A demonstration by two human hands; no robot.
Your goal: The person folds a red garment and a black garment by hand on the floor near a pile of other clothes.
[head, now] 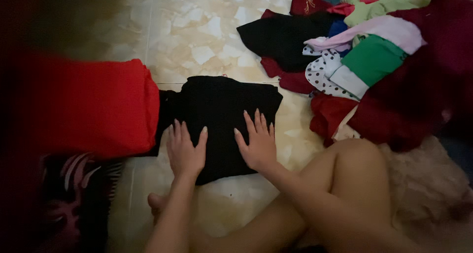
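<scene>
Both hands flat, left hand [185, 152] and right hand [257, 143], fingers spread, gripping nothing, pressing folded black garment [221, 110] on floor [197, 36]; long axis running away from fingers. Red folded cloth [88, 105] left, clothes pile [374, 61] right.

The scene is dim and soft, with a heavy dark vignette swallowing the left edge and top-left corner. The brightest patch falls on the marbled floor tiles [197, 31] toward the top middle, so light probably comes from ahead. The black garment [221, 105] shows almost no fold detail. Everything looks slightly blurred, and the bottom-left corner is murky and hard to read.
</scene>
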